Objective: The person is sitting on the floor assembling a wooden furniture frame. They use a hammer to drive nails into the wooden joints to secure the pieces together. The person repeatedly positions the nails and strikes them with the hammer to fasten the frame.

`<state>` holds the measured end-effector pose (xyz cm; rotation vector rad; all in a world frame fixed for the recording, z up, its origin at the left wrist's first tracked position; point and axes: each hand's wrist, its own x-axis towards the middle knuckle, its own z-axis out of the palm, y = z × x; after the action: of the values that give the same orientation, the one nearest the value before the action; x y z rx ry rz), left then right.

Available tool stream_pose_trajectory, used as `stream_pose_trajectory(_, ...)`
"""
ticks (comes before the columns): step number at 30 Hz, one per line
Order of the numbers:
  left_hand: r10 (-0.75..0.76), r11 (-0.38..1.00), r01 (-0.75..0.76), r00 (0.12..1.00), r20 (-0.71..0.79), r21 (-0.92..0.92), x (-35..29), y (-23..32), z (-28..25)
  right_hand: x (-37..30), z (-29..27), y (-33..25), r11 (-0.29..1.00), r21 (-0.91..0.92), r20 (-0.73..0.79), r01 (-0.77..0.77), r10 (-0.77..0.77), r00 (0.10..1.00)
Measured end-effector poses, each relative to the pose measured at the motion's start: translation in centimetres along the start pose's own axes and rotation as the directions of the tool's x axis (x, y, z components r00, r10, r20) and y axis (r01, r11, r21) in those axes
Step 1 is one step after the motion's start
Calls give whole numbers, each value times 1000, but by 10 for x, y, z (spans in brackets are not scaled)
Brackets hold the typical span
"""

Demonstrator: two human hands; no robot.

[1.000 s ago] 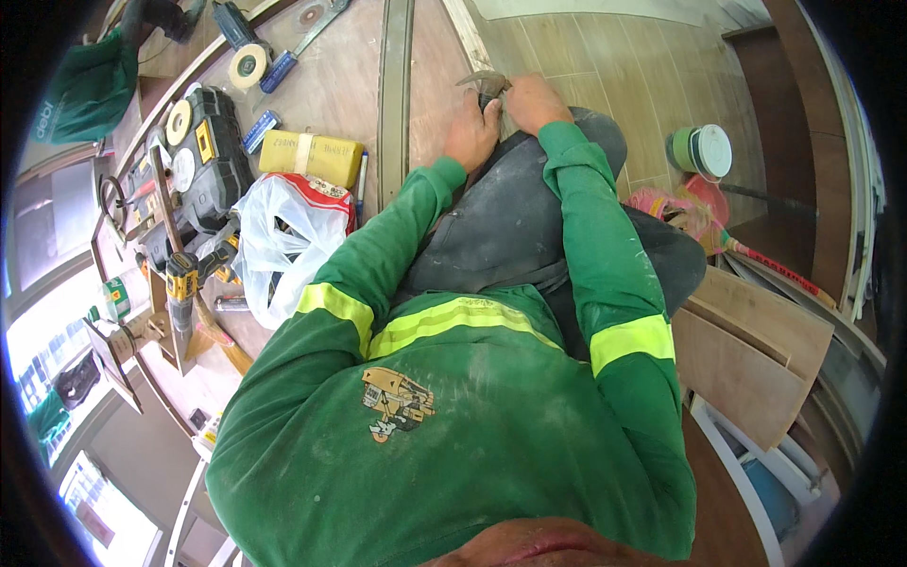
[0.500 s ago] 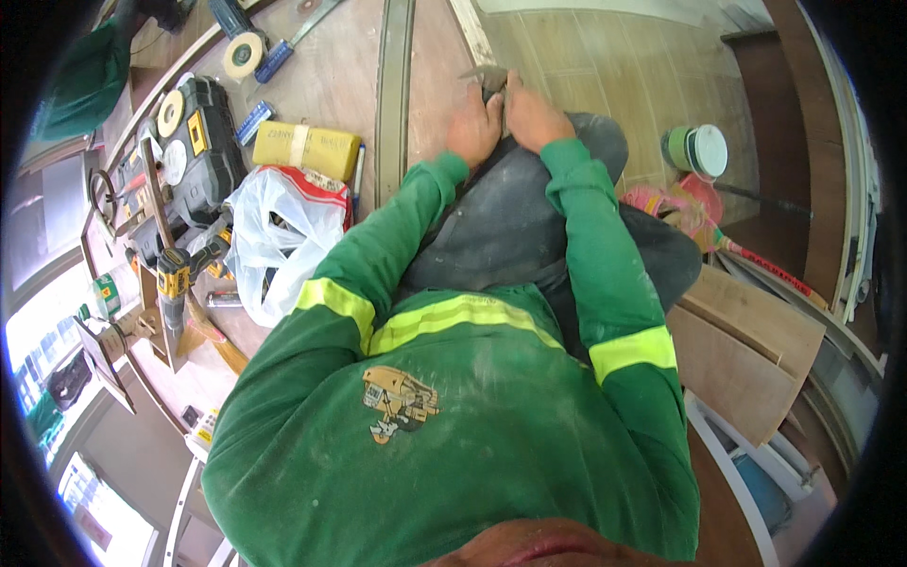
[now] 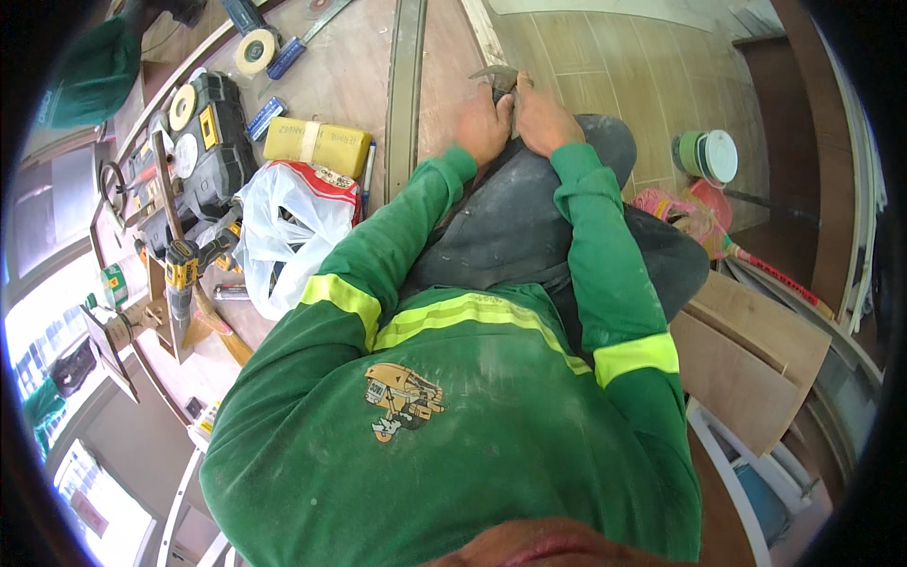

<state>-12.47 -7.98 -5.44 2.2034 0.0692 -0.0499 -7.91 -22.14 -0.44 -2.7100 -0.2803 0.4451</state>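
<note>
A metal claw hammer (image 3: 493,73) shows its curved head just beyond my fingertips, at the end of a light wooden strip (image 3: 483,36). My left hand (image 3: 483,125) is closed around the dark part below the head. Close beside it, my right hand (image 3: 548,115) is closed too, its thumb and forefinger against the hammer head's right end. Most of the handle is hidden by my hands. Both hands are over my bent legs, in dark grey trousers (image 3: 501,222).
To the left are a yellow wrapped block (image 3: 340,149), a white plastic bag (image 3: 293,227), a black tool case (image 3: 222,128) and a cordless drill (image 3: 179,269). A metal channel (image 3: 404,104) runs alongside. Right are a green-and-white spool (image 3: 718,157), pink string (image 3: 661,203) and wooden boards (image 3: 746,369).
The whole view has shifted slightly, so things sit a little further right. My hands keep their hold, and the hammer head is tilted a little differently.
</note>
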Motion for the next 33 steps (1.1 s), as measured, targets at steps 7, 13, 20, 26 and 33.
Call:
stream_pose_trajectory(7, 27, 1000, -27, 1000, 10, -4, 7, -9, 2, 13, 29, 19, 999, -16, 49, 42, -41, 998)
stream_pose_trajectory(13, -6, 1000, 8, 999, 51, -24, 7, 3, 7, 8, 12, 18, 997, 47, 25, -67, 66, 997)
stream_pose_trajectory(20, -59, 990, 82, 980, 189, -115, 17, 1, -3, 22, 33, 33, 999, 43, 40, -2, 1, 999)
stream_pose_trajectory(26, 262, 942, -307, 925, 276, 136, 37, -39, 2, -7, 0, -12, 992, 47, 47, -120, 118, 992)
stream_pose_trajectory(33, 37, 996, -64, 933, 358, 65, 45, -40, 6, 10, 18, -3, 990, 94, -5, -109, 110, 994)
